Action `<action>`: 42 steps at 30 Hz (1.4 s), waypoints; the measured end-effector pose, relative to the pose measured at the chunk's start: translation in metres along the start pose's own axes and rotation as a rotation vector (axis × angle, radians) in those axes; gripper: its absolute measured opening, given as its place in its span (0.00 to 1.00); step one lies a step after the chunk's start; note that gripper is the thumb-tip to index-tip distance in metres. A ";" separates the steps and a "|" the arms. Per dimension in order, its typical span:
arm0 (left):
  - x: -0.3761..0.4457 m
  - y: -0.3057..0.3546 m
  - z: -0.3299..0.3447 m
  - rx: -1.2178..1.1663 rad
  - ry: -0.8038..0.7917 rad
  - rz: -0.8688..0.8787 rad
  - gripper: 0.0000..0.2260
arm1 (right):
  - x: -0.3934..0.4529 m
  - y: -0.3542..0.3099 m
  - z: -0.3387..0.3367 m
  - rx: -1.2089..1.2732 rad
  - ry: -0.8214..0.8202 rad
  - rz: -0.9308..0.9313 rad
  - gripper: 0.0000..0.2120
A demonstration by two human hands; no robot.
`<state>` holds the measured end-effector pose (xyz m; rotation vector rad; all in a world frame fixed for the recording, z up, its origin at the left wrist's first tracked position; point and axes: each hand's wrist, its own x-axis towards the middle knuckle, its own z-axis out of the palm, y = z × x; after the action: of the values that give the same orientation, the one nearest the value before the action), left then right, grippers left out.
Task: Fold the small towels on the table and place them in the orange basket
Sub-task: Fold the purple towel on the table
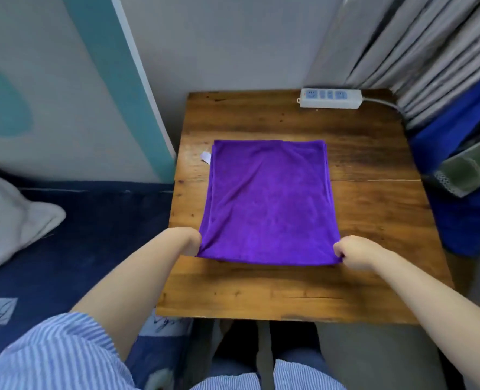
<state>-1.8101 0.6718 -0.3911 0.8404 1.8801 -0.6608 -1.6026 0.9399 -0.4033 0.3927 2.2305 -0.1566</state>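
The left hand point(189, 243) is reaching forward from a bare arm, and its fingers are pinching the near left corner of the purple towel point(269, 201), at about 7 o'clock of the cloth. The towel is lying flat in the middle of the wooden table point(374, 277), already doubled, with layered edges showing along its left side and a small white label point(206, 157) sticking out at its 11 o'clock corner. The right hand point(351, 253) is gripping the near right corner, at 5 o'clock, with fingers curled around the fabric. At 1 o'clock of the table a white power strip point(330, 98) is lying near the far edge. Bare wood is staying open on the right of the towel and along the near edge.
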 end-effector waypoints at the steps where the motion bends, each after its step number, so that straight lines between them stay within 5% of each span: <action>1: 0.000 0.000 0.009 0.027 -0.030 0.010 0.13 | -0.002 -0.008 0.010 -0.019 -0.065 0.005 0.12; 5: 0.004 0.001 0.032 0.118 -0.166 0.045 0.14 | -0.010 -0.029 0.030 -0.047 -0.249 0.040 0.16; 9: 0.007 -0.001 0.030 0.075 0.004 0.028 0.16 | -0.012 -0.031 0.025 0.017 -0.232 0.069 0.15; 26: 0.078 0.008 -0.109 -0.072 0.419 -0.062 0.13 | 0.102 0.021 -0.090 0.352 0.505 0.106 0.13; 30: 0.102 0.007 -0.136 -0.248 0.552 -0.175 0.15 | 0.131 0.030 -0.106 0.493 0.620 0.219 0.17; 37: 0.136 -0.009 -0.154 -0.697 0.623 -0.356 0.20 | 0.164 0.029 -0.111 0.651 0.575 0.374 0.22; 42: 0.149 -0.027 -0.153 -0.893 0.557 -0.218 0.16 | 0.174 0.033 -0.120 0.676 0.526 0.425 0.15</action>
<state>-1.9616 0.8081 -0.4609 0.2274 2.4574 0.3598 -1.7827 1.0397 -0.4604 1.3936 2.4829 -0.6439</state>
